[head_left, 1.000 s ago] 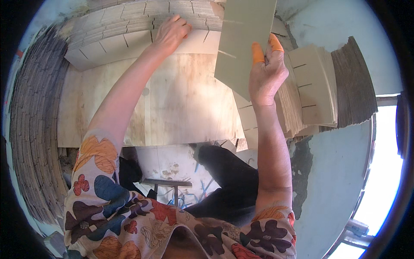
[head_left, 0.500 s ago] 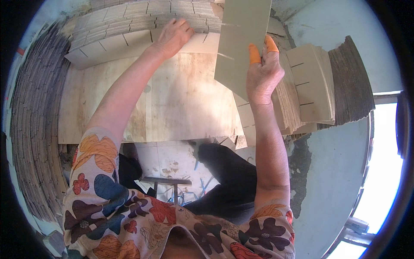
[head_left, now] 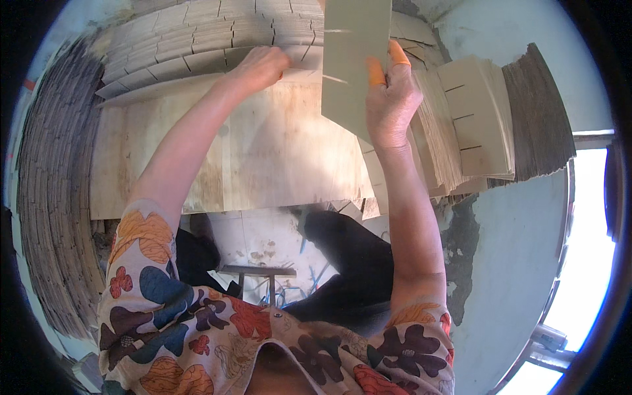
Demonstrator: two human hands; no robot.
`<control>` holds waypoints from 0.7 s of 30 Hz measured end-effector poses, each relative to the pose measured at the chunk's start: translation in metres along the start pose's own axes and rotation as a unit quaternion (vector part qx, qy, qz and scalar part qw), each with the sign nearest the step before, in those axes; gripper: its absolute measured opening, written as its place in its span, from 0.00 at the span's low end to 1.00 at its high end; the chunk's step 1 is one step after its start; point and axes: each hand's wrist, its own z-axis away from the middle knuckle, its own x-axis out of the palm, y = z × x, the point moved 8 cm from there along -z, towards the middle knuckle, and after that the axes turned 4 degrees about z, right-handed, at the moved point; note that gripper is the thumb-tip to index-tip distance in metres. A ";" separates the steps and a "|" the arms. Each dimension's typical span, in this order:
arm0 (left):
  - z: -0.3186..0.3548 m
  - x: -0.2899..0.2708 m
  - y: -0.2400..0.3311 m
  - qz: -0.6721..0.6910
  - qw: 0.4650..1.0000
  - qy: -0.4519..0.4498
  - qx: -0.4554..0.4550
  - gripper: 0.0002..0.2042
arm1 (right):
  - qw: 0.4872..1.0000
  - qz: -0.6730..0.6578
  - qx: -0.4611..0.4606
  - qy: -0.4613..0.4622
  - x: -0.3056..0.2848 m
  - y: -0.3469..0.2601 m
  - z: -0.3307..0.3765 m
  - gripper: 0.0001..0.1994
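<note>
My right hand (head_left: 394, 108), with orange finger covers on two fingertips, is closed on a slotted cardboard strip (head_left: 352, 72). That strip stands upright at the far middle, its top cut off by the picture's edge. At the far side of the board my left hand (head_left: 263, 68) is closed, its fingers bent over the nearest slotted cardboard strip (head_left: 164, 83) of a long row. This strip leans toward me, apart from the row behind. Its lower edge rests by the wooden board (head_left: 283, 148). The left fingertips are mostly hidden.
Rows of slotted cardboard (head_left: 178, 36) fill the far side. A tall cardboard stack (head_left: 56, 184) lines the left. More slotted pieces (head_left: 477, 125) and a darker stack (head_left: 540, 112) stand at the right, beside a pale wall (head_left: 520, 243). Below the board is a small stool (head_left: 258, 270).
The near strip under my left hand has tipped toward me, opening a gap to the row. My right hand and its strip have shifted slightly left and away from me.
</note>
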 end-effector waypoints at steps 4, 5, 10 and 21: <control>0.002 0.003 0.025 -0.030 0.998 -0.005 0.046 0.10 | 0.999 0.048 0.007 -0.022 0.003 -0.001 0.002 0.18; 0.002 0.002 0.029 -0.030 0.998 0.004 0.052 0.10 | 0.998 0.056 -0.003 -0.017 0.004 -0.001 0.003 0.17; 0.005 -0.007 0.041 -0.024 1.000 0.013 0.008 0.09 | 0.997 0.036 0.012 -0.072 0.023 0.010 0.008 0.24; 0.021 -0.012 0.053 0.013 0.991 0.123 0.049 0.04 | 0.984 -0.043 -0.007 -0.171 0.052 0.010 0.026 0.43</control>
